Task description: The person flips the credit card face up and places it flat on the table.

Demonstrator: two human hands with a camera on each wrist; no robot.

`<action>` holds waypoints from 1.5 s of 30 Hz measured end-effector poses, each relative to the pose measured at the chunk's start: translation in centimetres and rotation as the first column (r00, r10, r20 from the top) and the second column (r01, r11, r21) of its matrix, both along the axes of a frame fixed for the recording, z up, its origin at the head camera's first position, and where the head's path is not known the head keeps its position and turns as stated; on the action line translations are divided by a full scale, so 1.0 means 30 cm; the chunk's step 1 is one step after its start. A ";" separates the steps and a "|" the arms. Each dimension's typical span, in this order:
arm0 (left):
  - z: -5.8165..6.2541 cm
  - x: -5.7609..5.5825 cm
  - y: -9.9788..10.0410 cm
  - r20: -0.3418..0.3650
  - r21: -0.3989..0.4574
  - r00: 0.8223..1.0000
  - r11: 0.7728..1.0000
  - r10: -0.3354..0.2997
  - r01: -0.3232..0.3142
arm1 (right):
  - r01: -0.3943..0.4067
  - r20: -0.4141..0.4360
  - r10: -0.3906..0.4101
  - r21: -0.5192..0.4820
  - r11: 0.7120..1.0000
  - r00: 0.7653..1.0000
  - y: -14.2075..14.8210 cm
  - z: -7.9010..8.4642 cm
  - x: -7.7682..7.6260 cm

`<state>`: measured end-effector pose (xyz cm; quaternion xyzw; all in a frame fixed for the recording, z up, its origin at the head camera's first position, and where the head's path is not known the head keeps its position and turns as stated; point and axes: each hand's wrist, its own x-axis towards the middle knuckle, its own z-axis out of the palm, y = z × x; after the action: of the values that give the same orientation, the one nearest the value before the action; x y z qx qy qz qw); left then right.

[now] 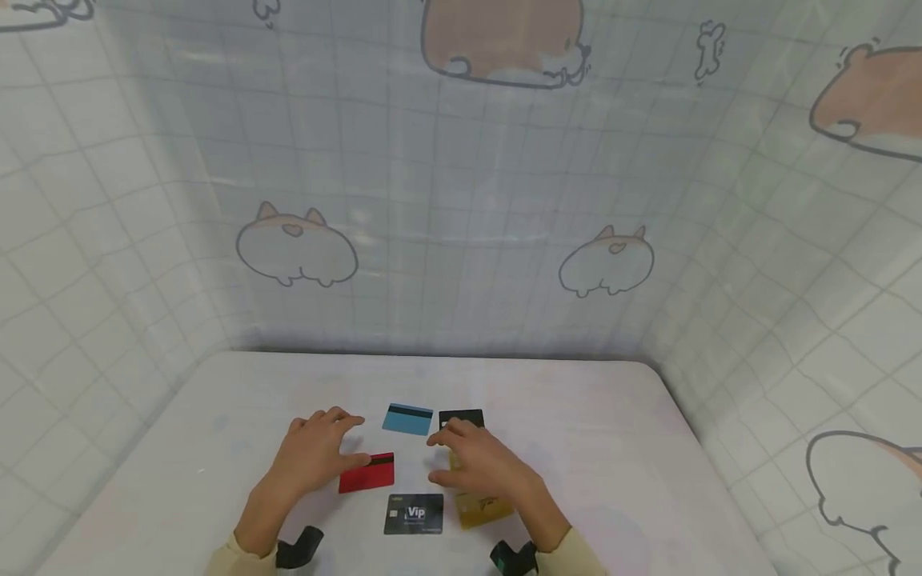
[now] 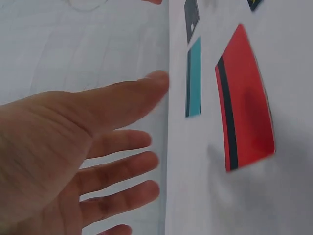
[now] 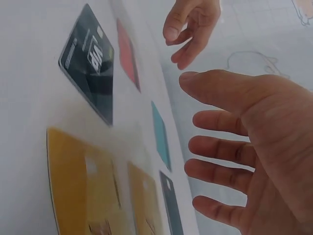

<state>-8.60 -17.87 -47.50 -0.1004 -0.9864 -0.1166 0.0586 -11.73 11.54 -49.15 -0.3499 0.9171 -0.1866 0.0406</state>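
My left hand (image 1: 311, 454) hovers over the table's left half, fingers spread and thumb near the red card (image 1: 366, 475) with a black stripe. In the left wrist view the left hand (image 2: 83, 156) holds nothing. My right hand (image 1: 479, 460) is above the right-hand cards, its fingers apart and nothing between them in the right wrist view. Beneath it lie a gold card (image 1: 481, 510) and a second gold card (image 3: 145, 196), partly hidden in the head view. A black Vip card (image 1: 414, 514) lies nearest me; a blue card (image 1: 407, 419) and another black card (image 1: 462, 415) lie farther back.
The cards lie flat on a white table (image 1: 288, 376). Curtain-like sheets (image 1: 461, 176) with a grid and cartoon animals hang behind it and on both sides. Dark devices (image 1: 299, 548) sit at both wrists by the pale sleeves.
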 end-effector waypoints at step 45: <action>-0.054 -0.004 -0.035 0.252 -0.086 0.968 0.996 0.005 0.017 | -0.041 -0.163 0.055 0.087 0.995 0.985 -0.233 -0.110 -0.021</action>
<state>-8.71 -18.92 -49.14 -0.0903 -0.9896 -0.0854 -0.0722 -12.36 4.55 -52.46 -0.3843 0.9156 -0.1174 -0.0164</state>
